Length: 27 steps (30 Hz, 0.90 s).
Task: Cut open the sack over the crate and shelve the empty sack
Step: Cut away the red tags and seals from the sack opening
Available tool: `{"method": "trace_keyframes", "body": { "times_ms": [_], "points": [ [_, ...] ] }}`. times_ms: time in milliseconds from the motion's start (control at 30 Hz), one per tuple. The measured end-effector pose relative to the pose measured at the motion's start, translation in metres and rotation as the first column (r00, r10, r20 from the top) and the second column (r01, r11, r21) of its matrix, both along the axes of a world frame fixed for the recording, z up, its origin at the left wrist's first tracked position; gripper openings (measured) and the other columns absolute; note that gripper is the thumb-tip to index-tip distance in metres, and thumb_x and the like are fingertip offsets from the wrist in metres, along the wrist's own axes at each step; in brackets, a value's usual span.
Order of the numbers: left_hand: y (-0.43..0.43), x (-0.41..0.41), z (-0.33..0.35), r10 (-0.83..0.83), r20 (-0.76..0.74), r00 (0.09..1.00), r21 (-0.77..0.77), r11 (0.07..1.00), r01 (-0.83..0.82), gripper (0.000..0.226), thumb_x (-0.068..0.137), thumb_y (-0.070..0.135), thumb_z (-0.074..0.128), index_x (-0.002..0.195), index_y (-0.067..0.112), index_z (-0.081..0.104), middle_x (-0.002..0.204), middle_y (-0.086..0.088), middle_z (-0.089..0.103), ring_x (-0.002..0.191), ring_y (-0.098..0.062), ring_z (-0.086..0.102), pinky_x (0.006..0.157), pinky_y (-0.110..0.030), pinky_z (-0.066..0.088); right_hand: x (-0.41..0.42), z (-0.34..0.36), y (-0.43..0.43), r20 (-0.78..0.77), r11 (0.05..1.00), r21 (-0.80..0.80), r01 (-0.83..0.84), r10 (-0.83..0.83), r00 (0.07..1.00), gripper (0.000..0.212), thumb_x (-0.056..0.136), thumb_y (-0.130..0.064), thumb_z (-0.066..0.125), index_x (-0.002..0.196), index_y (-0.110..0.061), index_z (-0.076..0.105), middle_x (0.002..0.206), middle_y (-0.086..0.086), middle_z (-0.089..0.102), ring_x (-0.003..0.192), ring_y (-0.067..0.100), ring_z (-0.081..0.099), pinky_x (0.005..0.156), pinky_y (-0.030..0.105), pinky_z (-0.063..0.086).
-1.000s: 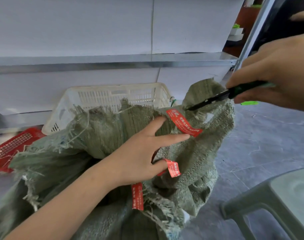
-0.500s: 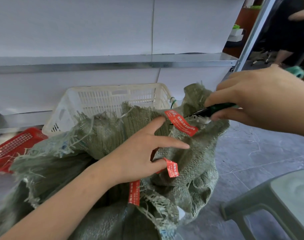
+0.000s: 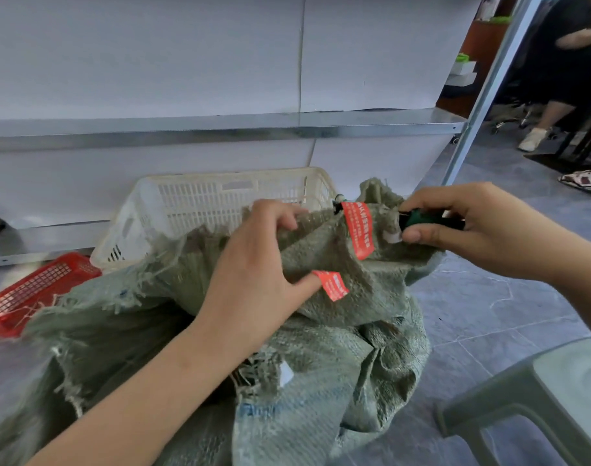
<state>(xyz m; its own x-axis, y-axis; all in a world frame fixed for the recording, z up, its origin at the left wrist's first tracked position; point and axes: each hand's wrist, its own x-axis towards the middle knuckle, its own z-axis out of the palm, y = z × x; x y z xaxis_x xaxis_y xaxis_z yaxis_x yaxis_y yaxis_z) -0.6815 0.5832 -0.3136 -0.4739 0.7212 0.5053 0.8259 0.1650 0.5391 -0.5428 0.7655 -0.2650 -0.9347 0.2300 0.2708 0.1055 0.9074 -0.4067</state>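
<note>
A frayed grey-green woven sack (image 3: 337, 348) with red tape strips lies bunched in front of a white slatted crate (image 3: 199, 206). My left hand (image 3: 253, 264) grips a fold of the sack's upper edge, fingers curled over it and thumb under. My right hand (image 3: 472, 227) holds a green-handled cutter (image 3: 428, 220) against the sack's top right corner, beside a red tape strip (image 3: 358, 230). The cutter's blade is hidden in the fabric.
A grey metal shelf (image 3: 220, 126) runs along the white wall above the crate. A red basket (image 3: 35, 290) lies at the left. A grey-green plastic stool (image 3: 539, 398) stands at the lower right. A person sits at the far upper right.
My right hand has come down and left, bringing the cutter into the sack's top corner. My left hand's fingers, spread flat before, have curled round the sack's edge.
</note>
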Motion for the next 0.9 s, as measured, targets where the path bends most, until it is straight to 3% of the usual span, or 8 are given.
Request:
{"method": "trace_keyframes", "body": {
  "times_ms": [133, 267, 400, 533, 667, 733, 833, 900],
  "points": [
    [0.013, -0.001, -0.001, -0.028, 0.119, 0.993, -0.070, 0.997, 0.036, 0.045, 0.070, 0.029, 0.075, 0.109, 0.029, 0.053, 0.098, 0.015, 0.063, 0.095, -0.001, 0.059, 0.076, -0.005, 0.036, -0.002, -0.011, -0.005, -0.054, 0.998, -0.016, -0.053, 0.052, 0.997, 0.013, 0.074, -0.061, 0.060, 0.077, -0.052, 0.052, 0.091, -0.027, 0.059, 0.078, -0.002, 0.058, 0.065, 0.009, 0.041],
    [0.018, -0.011, -0.002, -0.094, 0.209, 0.973, 0.001, 0.995, 0.095, 0.018, 0.071, 0.020, 0.075, 0.070, 0.032, 0.062, 0.064, 0.024, 0.058, 0.063, 0.007, 0.057, 0.057, -0.005, 0.039, -0.001, -0.017, -0.012, -0.111, 0.999, -0.040, -0.027, 0.023, 0.994, 0.020, 0.071, -0.060, 0.048, 0.076, -0.045, 0.059, 0.086, -0.019, 0.063, 0.067, -0.001, 0.059, 0.056, 0.008, 0.041],
    [0.019, -0.019, -0.004, -0.099, 0.297, 0.950, 0.022, 0.995, 0.097, 0.023, 0.070, 0.015, 0.075, 0.069, 0.035, 0.063, 0.067, 0.019, 0.064, 0.065, 0.004, 0.060, 0.056, -0.009, 0.041, -0.001, -0.029, -0.015, -0.194, 0.983, -0.180, -0.038, 0.003, 0.981, 0.022, 0.074, -0.055, 0.055, 0.078, -0.036, 0.064, 0.074, -0.024, 0.067, 0.063, -0.004, 0.062, 0.056, 0.005, 0.043],
    [0.015, -0.013, -0.005, -0.070, 0.193, 0.979, 0.012, 0.998, 0.069, 0.035, 0.077, 0.015, 0.070, 0.089, 0.032, 0.041, 0.082, 0.027, 0.048, 0.072, 0.018, 0.046, 0.064, 0.004, 0.035, -0.003, -0.035, -0.015, -0.192, 0.928, -0.366, -0.076, 0.004, 0.981, 0.043, 0.073, -0.067, 0.052, 0.085, -0.028, 0.064, 0.077, -0.007, 0.073, 0.063, 0.005, 0.066, 0.054, 0.012, 0.049],
    [0.012, -0.010, -0.009, -0.040, 0.095, 0.995, -0.013, 0.999, 0.041, 0.041, 0.079, 0.012, 0.067, 0.085, 0.029, 0.031, 0.090, 0.008, 0.061, 0.063, -0.019, 0.061, 0.053, -0.021, 0.040, -0.002, -0.037, -0.013, -0.199, 0.916, -0.397, -0.056, -0.027, 0.980, 0.034, 0.081, -0.053, 0.056, 0.083, -0.021, 0.067, 0.077, -0.001, 0.073, 0.062, 0.006, 0.064, 0.058, 0.012, 0.047],
    [0.015, -0.013, -0.010, -0.044, 0.078, 0.996, -0.004, 0.999, 0.044, 0.041, 0.079, 0.010, 0.068, 0.086, 0.030, 0.033, 0.088, 0.018, 0.052, 0.055, -0.012, 0.052, 0.050, -0.018, 0.039, -0.003, -0.045, -0.016, -0.193, 0.930, -0.366, -0.027, -0.048, 0.980, 0.022, 0.083, -0.042, 0.057, 0.075, -0.025, 0.067, 0.077, -0.003, 0.071, 0.063, 0.006, 0.062, 0.060, 0.015, 0.046],
    [0.016, -0.023, -0.024, -0.038, 0.089, 0.995, -0.072, 0.996, 0.045, 0.038, 0.078, 0.010, 0.069, 0.096, 0.029, 0.041, 0.090, 0.012, 0.058, 0.069, -0.007, 0.056, 0.060, -0.014, 0.045, -0.001, -0.038, -0.012, -0.296, 0.880, -0.468, 0.080, -0.242, 0.924, 0.019, 0.086, -0.032, 0.056, 0.073, -0.023, 0.064, 0.067, -0.008, 0.068, 0.057, 0.004, 0.055, 0.059, 0.020, 0.044],
    [0.012, -0.030, -0.040, 0.016, 0.168, 0.986, -0.127, 0.992, 0.006, 0.042, 0.078, 0.011, 0.070, 0.111, 0.021, 0.047, 0.099, 0.003, 0.066, 0.089, -0.013, 0.064, 0.074, -0.022, 0.050, 0.008, -0.013, -0.001, -0.430, 0.778, -0.620, 0.102, -0.445, 0.786, 0.024, 0.089, -0.041, 0.050, 0.072, -0.031, 0.063, 0.063, -0.014, 0.067, 0.057, 0.002, 0.055, 0.064, 0.024, 0.047]
  ]
}}
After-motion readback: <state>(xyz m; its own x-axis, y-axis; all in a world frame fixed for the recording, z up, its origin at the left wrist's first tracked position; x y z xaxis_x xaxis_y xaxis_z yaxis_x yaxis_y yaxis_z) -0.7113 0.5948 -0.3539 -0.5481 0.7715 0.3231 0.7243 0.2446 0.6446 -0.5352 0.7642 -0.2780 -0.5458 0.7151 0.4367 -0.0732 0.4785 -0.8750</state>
